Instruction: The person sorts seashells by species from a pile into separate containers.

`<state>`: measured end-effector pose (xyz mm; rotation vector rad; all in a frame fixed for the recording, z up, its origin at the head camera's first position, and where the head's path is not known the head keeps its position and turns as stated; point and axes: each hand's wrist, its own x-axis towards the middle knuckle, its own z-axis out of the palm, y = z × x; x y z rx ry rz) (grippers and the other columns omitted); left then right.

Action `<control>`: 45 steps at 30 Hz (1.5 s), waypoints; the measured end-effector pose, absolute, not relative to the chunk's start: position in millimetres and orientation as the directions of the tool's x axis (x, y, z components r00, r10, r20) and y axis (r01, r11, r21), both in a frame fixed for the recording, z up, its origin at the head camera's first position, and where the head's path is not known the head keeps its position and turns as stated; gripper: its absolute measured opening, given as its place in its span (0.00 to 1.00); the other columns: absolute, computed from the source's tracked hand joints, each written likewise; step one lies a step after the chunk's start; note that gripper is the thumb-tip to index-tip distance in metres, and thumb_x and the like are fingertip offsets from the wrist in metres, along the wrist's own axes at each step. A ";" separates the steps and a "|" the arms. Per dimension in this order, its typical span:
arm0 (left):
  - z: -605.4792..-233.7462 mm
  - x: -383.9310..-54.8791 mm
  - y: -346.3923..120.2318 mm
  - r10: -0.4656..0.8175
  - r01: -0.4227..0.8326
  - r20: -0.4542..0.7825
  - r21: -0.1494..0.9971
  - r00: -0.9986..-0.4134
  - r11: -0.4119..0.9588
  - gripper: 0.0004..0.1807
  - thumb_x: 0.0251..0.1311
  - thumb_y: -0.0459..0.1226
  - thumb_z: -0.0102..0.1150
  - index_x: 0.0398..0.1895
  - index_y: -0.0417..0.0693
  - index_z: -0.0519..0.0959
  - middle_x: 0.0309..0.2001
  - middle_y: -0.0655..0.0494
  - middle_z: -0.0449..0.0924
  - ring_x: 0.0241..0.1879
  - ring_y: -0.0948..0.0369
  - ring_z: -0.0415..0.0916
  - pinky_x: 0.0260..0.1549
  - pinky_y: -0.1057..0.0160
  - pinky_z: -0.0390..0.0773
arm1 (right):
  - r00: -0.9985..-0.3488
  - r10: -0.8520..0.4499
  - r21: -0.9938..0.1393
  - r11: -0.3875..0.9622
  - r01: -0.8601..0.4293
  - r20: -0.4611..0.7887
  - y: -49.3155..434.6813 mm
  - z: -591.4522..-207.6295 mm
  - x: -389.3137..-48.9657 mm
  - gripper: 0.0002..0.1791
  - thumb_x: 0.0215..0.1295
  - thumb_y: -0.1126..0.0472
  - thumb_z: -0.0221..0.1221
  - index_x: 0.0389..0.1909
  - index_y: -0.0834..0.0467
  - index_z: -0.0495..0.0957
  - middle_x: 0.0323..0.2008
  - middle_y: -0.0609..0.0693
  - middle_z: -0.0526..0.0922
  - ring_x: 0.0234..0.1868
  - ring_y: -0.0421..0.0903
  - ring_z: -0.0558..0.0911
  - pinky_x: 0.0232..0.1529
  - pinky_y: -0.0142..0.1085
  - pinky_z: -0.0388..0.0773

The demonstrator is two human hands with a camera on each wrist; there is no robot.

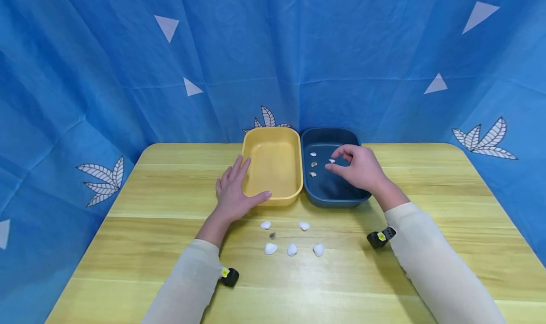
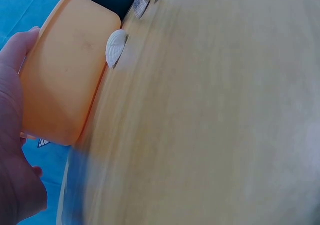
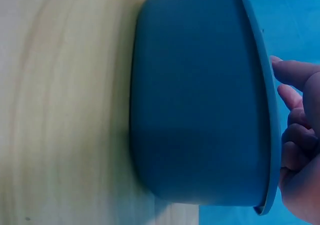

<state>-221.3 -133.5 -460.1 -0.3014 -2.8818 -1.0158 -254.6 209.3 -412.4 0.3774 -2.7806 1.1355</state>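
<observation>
My left hand (image 1: 233, 195) rests at the near left corner of the yellow tub (image 1: 273, 202), fingers spread along its side and thumb over the front rim. My right hand (image 1: 360, 167) hovers over the right side of the dark blue tub (image 1: 337, 203), with thumb and index finger parted. Between these fingertips, in the head view, a small white shell (image 1: 332, 161) shows; it appears loose inside the tub. Further left in that tub lie a pale shell (image 1: 313, 154), a brownish shell (image 1: 314, 164) and another small shell (image 1: 313, 174). The yellow tub holds nothing visible.
In front of the tubs, several white shells (image 1: 292, 249) and a small dark shell (image 1: 272, 236) lie spread on the wooden table (image 1: 341, 291). A blue curtain (image 1: 273, 54) hangs right behind the tubs. The two tubs stand side by side.
</observation>
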 end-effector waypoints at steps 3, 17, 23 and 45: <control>-461.7 -220.6 -134.4 0.160 0.205 0.127 0.614 -0.979 0.762 0.61 0.47 0.70 0.64 0.81 0.63 0.48 0.81 0.60 0.35 0.76 0.42 0.37 0.65 0.32 0.30 | -0.954 -0.208 -0.670 0.679 -0.300 0.217 205.3 -413.1 -246.6 0.18 0.59 0.50 0.72 0.40 0.58 0.83 0.20 0.50 0.63 0.22 0.51 0.66 0.27 0.42 0.63; -461.4 -220.8 -135.0 0.153 0.200 0.129 0.610 -0.980 0.766 0.60 0.48 0.71 0.63 0.81 0.65 0.47 0.81 0.62 0.34 0.76 0.43 0.37 0.66 0.33 0.31 | -0.897 -0.293 -0.659 0.608 -0.442 0.332 178.6 -400.0 -211.0 0.15 0.54 0.53 0.75 0.38 0.53 0.83 0.18 0.47 0.62 0.21 0.47 0.65 0.27 0.40 0.64; -461.8 -221.4 -135.2 0.152 0.199 0.128 0.609 -0.980 0.768 0.60 0.48 0.70 0.63 0.81 0.65 0.47 0.80 0.64 0.33 0.76 0.43 0.37 0.66 0.33 0.30 | -0.871 -0.341 -0.652 0.577 -0.491 0.353 163.9 -399.7 -197.4 0.15 0.52 0.54 0.77 0.37 0.51 0.83 0.18 0.44 0.62 0.22 0.44 0.66 0.32 0.40 0.67; -461.6 -221.5 -133.6 0.154 0.207 0.139 0.594 -0.978 0.778 0.61 0.47 0.71 0.62 0.81 0.63 0.47 0.80 0.63 0.34 0.75 0.42 0.37 0.66 0.32 0.31 | -0.774 -0.504 -0.621 0.479 -0.620 0.384 124.8 -411.0 -165.9 0.14 0.50 0.58 0.76 0.37 0.51 0.83 0.21 0.39 0.64 0.23 0.39 0.66 0.25 0.35 0.65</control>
